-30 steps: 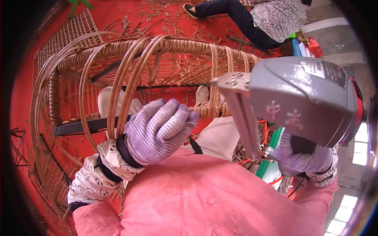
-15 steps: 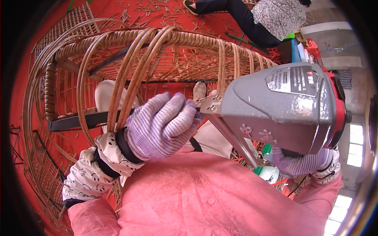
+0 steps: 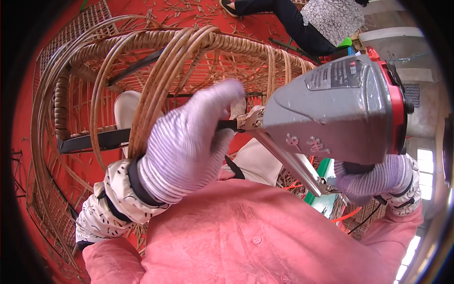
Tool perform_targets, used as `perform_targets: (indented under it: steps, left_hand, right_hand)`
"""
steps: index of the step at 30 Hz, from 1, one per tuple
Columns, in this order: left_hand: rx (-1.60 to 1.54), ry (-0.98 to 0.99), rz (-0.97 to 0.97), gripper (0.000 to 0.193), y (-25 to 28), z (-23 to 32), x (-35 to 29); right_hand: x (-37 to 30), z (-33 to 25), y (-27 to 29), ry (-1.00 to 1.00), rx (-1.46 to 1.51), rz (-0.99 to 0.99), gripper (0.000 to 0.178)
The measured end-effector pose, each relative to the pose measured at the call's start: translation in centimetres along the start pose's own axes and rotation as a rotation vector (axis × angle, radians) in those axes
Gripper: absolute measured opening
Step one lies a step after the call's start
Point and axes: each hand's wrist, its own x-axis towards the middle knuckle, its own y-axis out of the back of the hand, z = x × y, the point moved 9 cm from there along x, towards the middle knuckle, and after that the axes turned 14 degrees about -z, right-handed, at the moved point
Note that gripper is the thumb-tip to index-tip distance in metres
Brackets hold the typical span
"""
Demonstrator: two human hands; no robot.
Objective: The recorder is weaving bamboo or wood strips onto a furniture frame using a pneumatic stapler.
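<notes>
Grey power nailer (image 3: 326, 113) is sitting right of centre, held up in front of the chest, nose pointing left. Its silver magazine (image 3: 293, 158) is slanting down and right under the body; a red-and-black cap (image 3: 397, 109) is closing off the rear end.

Right hand (image 3: 376, 180), in a lilac knit glove, is gripping the nailer from below, fingers wrapping the handle. The metal nose (image 3: 253, 118) is lining up with the right end of a black bar (image 3: 101, 140); can't tell if they are touching.

Left hand (image 3: 182, 142), same glove type, is overlapping that bar. It's showing blurred, fingers standing apart from the thumb, so not closing on anything; can't tell if the palm is touching the bar.

Bar is running along the near side of a woven rattan frame (image 3: 236, 43). Cane strands (image 3: 163, 85) are looping over its far rim and coming down behind the left wrist.

Further out: cut sticks (image 3: 182, 8) are littering the red floor (image 3: 255, 22) beyond the frame. A lattice panel (image 3: 97, 20) is lying upper left. A co-worker's dark trouser leg (image 3: 298, 26) is stretching across the top. Lower half: wearer's pink shirt (image 3: 246, 227) is filling the view.
</notes>
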Motion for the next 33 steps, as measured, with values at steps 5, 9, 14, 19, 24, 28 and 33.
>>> perform_targets:
  steps: [5, 9, 14, 19, 24, 28, 33]
  left_hand:
    - [0.069, 0.055, -0.126, 0.068, -0.6, -0.8, 0.8]
    - [0.033, 0.039, -0.119, 0.069, -0.3, -0.7, 0.5]
    - [0.016, 0.051, -0.136, 0.071, -0.9, -0.6, 0.8]
    - [-0.018, -0.018, -0.114, 0.069, -0.6, -0.4, 1.3]
    - [0.016, -0.165, 0.004, 0.055, 0.9, 1.0, 0.3]
    - [0.355, -0.239, 0.155, 0.034, 4.6, 6.1, 1.1]
    - [0.595, 0.083, 0.061, 0.024, 6.2, 3.0, 4.1]
  right_hand:
    - [-0.2, 0.0, 0.3, -0.062, -0.001, 0.004, 0.026]
    - [-0.4, -0.2, 0.4, -0.111, -0.009, 0.007, 0.027]
    - [-0.2, 1.6, 0.9, -0.136, 0.005, 0.026, 0.029]
    - [-1.2, -0.5, 1.2, 0.307, -0.052, 0.376, 0.022]
    - [-4.5, 6.4, 2.0, 0.54, 0.421, 0.693, 0.037]
    - [-8.0, 17.8, 3.6, 0.529, 0.546, 1.132, 0.039]
    - [-8.1, 35.7, 5.8, -0.108, 0.454, 1.392, 0.041]
